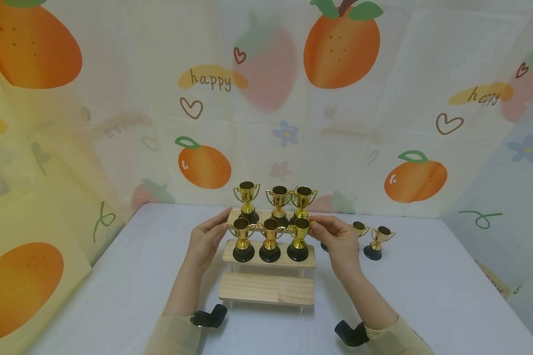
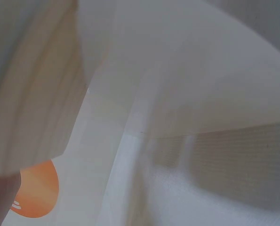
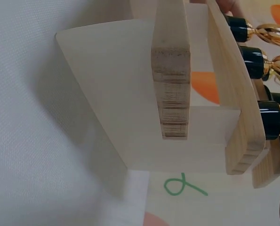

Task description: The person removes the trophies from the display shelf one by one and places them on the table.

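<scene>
A three-step wooden display stand point(image 1: 266, 288) with white supports bears several gold trophies on black bases. Three trophies line the middle step, the rightmost trophy point(image 1: 299, 239) beside my right hand point(image 1: 341, 244). Behind them, three more rise from the top step, including a trophy point(image 1: 247, 197) at its left end. My left hand point(image 1: 205, 244) grips the top step's left end, fingers behind and thumb in front. At its right end, my right thumb and forefinger pinch the step, close to the trophy's handle. A fingertip point(image 2: 3, 195) meets the wood point(image 2: 36, 94) in the left wrist view.
To the right of the stand, a trophy point(image 1: 375, 243) is upright on the white tabletop point(image 1: 137, 296). Another trophy point(image 1: 360, 228) is partly hidden behind my right hand. A fruit-patterned cloth point(image 1: 337, 118) hangs behind the table. Black wrist mounts point(image 1: 352, 334) jut from both sleeves.
</scene>
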{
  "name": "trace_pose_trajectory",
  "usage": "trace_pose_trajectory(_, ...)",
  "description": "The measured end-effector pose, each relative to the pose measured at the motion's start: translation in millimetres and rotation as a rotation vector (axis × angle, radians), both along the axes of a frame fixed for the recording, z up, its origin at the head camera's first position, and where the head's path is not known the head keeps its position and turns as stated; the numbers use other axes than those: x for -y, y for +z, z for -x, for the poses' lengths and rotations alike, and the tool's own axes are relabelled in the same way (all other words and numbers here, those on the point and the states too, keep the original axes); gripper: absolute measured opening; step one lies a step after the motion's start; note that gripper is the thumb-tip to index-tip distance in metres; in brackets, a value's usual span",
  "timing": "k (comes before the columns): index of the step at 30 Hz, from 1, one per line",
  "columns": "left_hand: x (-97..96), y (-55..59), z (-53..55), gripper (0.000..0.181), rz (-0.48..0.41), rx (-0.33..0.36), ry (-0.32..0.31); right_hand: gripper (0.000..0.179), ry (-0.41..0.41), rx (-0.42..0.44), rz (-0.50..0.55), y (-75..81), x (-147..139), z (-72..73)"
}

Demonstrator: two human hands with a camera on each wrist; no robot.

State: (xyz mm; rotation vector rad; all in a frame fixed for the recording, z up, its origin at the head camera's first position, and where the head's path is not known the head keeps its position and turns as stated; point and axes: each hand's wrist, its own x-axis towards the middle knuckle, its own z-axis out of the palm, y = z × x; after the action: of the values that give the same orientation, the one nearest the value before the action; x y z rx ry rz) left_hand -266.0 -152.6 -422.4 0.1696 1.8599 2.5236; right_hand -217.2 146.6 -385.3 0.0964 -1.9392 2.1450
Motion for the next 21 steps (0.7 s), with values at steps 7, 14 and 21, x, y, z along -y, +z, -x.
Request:
trace_pose_trajectory(7, 0.0, 0.7, -0.8, 0.048, 0.009, 0.006, 0.002, 0.023, 0.002, 0.008, 0.008, 0.5, 0.1, -0.9)
trace_pose_trajectory(14, -0.2, 0.8, -0.6, 0.049, 0.006, 0.017, 0.005, 0.02, -0.008, 0.017, 0.012, 0.3, 2.2, -1.5)
trace_pose_trajectory(21, -0.7, 0.7, -0.2, 0.048, 0.012, 0.02, 0.01, 0.013, -0.011, 0.001, 0.04, -0.3, 3.1, -1.0)
